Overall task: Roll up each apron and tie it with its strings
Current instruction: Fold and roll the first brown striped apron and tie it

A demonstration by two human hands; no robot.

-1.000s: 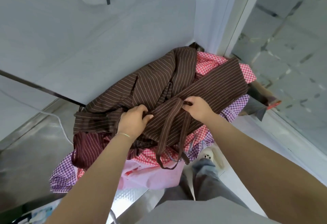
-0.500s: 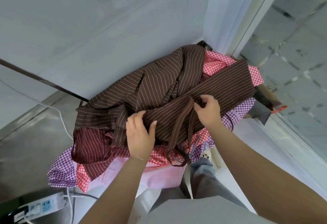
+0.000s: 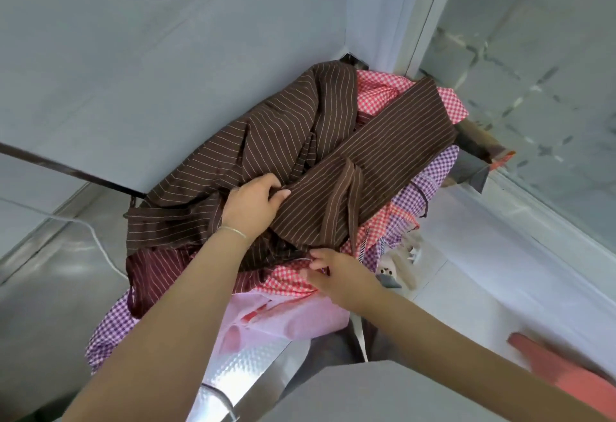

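Note:
A brown pinstriped apron [image 3: 376,155] lies folded into a long band on top of a heap of aprons in the corner. Its strap loop [image 3: 340,201] hangs down over the band's near edge. My left hand [image 3: 253,205] grips a fold of the brown cloth near the band's left end. My right hand [image 3: 336,275] sits lower, at the heap's near edge, fingers curled at the brown hem above red checked cloth [image 3: 286,280]. Whether it pinches anything is hidden. A second brown striped apron [image 3: 266,141] lies crumpled behind.
Under the brown aprons lie a maroon striped one [image 3: 156,265], purple checked ones [image 3: 430,171] and pink cloth [image 3: 283,318], all on a steel counter [image 3: 50,288] against white walls. A white cable [image 3: 96,238] runs at left. Glass wall at right.
My right hand left the strap's top and dropped to the heap's near edge. My left hand shifted up and right, taking a fold of brown cloth. The camera tilted.

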